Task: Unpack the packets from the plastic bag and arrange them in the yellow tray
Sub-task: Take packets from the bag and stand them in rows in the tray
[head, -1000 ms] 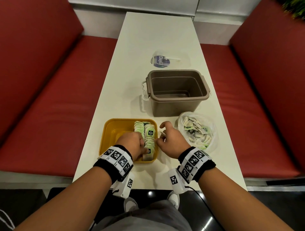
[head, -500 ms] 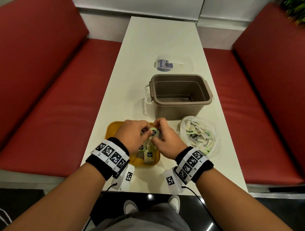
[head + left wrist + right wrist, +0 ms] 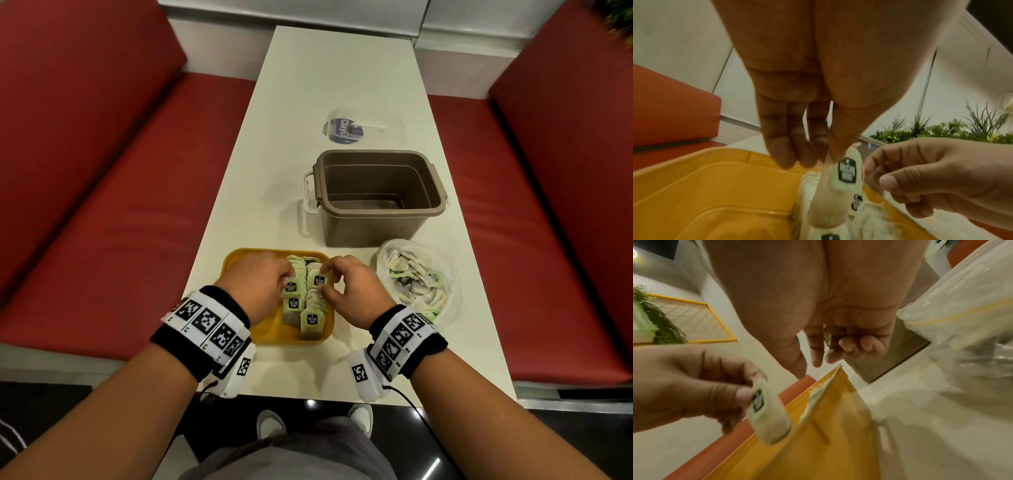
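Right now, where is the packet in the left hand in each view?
Head: packet under left hand, over yellow tray.
Left wrist: centre-right, pinched below fingers.
Right wrist: lower left, at tray's edge.
Shared landmark: the yellow tray.

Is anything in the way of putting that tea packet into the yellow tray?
Nothing visible blocks it. The left hand pinches the packet right above the yellow tray, beside the rows of packets already there. The right hand hovers alongside, not underneath.

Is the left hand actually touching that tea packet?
Touching: the left wrist view shows the left hand pinching the packet between thumb and fingers.
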The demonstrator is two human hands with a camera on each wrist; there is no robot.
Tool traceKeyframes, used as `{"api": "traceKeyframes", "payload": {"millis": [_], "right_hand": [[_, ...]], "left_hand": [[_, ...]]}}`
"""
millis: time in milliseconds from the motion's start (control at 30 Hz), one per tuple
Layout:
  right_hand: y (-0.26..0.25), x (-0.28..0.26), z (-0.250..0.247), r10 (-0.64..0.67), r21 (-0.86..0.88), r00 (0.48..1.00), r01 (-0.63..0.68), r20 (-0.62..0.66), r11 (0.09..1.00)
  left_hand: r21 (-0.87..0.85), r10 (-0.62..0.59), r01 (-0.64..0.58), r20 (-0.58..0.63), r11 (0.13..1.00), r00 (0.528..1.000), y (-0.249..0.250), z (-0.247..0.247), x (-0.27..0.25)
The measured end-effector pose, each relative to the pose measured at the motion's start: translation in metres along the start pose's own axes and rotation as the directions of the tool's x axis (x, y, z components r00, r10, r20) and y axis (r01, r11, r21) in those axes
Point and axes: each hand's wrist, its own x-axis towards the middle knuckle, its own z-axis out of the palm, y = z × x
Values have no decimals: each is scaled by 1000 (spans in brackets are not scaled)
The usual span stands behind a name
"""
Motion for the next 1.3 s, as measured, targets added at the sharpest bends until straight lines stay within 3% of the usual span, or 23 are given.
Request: {"api": "traceKeyframes", "payload": {"millis": [100,200,367,567,867,1000,1167,1300], "right_hand": [[2,-2,-2,112,14,992,-113,66,993],[4,-2,1,203,36,965,-211,165,977],[9,1,6,233,56,946,-251,225,966],[11,0,5,223,104,944,-254,243,962],[12,0,3,217,108,938,-253,270,961],[15,1,5,214,89,939,-245,269,965],[16,2,4,214,82,933,-247,289,965],[15,2,-3,195,37,930,-217,311,976]], "left_hand": [[98,-74,55,200,994,977,-7,15,-1],[96,-124,100,291,990,949,-7,33,1],[-4,-229,232,159,973,960,-8,50,4],[2,-349,368,322,930,880,-5,59,7],[-123,-409,432,174,893,896,2,68,19],[-97,-418,438,178,894,891,2,69,22],[-91,-418,456,276,885,866,-2,66,20],[-38,-449,468,221,883,866,-1,67,23]]}}
